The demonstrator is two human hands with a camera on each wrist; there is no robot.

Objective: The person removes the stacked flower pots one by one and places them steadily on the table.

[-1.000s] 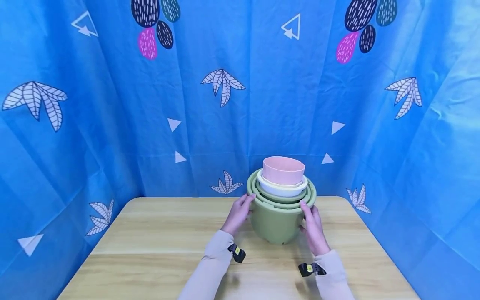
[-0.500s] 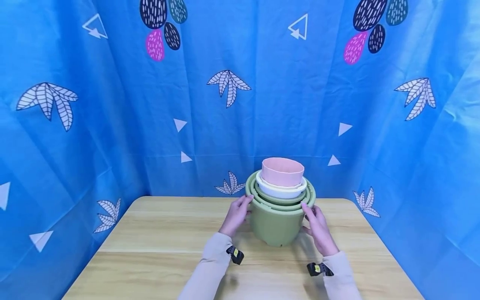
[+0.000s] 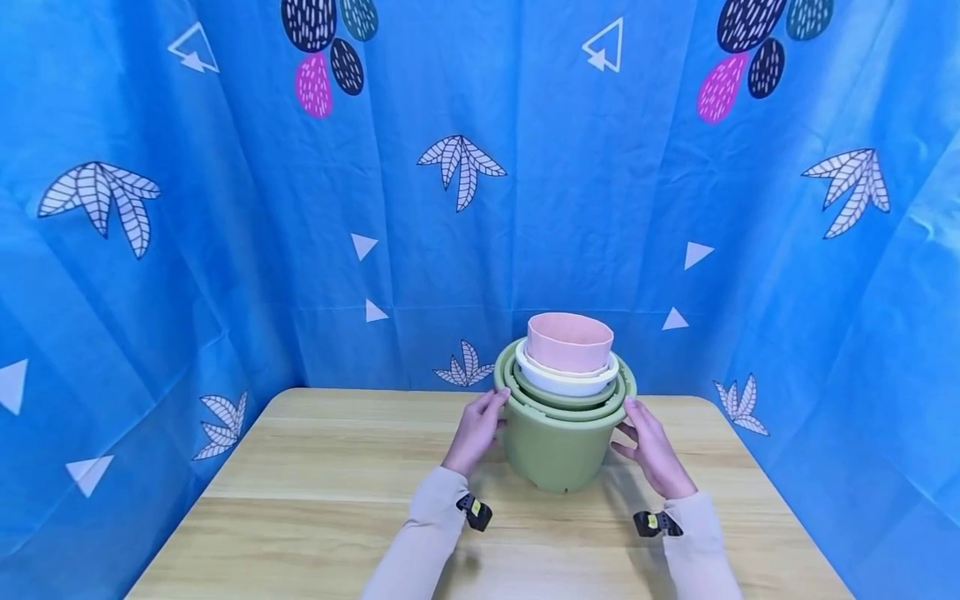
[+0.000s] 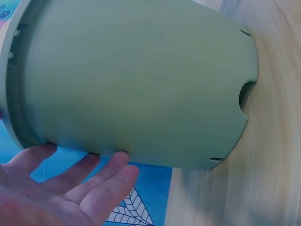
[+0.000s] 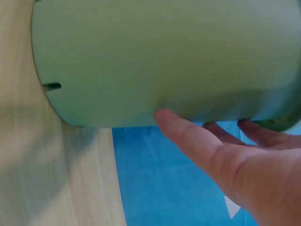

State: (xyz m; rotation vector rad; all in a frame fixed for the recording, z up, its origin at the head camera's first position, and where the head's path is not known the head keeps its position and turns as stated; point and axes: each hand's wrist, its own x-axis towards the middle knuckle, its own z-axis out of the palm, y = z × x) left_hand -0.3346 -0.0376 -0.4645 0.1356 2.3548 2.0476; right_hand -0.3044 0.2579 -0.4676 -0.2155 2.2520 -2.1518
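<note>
A large green flowerpot (image 3: pixel 555 454) stands upright on the table, with smaller green pots (image 3: pixel 573 412) nested inside it. Above these sit a white container (image 3: pixel 562 382) and a pink fluted bowl (image 3: pixel 568 354). My left hand (image 3: pixel 474 429) holds the outer pot's left rim, thumb at the rim and fingers against the wall; the left wrist view shows those fingers (image 4: pixel 106 181) touching the side. On the right rim rests the thumb of my right hand (image 3: pixel 654 446). Its fingers (image 5: pixel 188 136) reach the pot's wall in the right wrist view. Lower parts of the nested items are hidden.
The wooden table (image 3: pixel 337 467) has rounded back corners. A blue patterned curtain (image 3: pixel 450 267) hangs behind it and along both sides. Each wrist wears a small black camera (image 3: pixel 476 511) on a strap. Notches (image 4: pixel 245 96) cut into the pot's bottom edge.
My right hand has slid from the front right of the rim round to its right side. The left hand keeps its place. The stack stays nearly where it was, while the head view shifts slightly.
</note>
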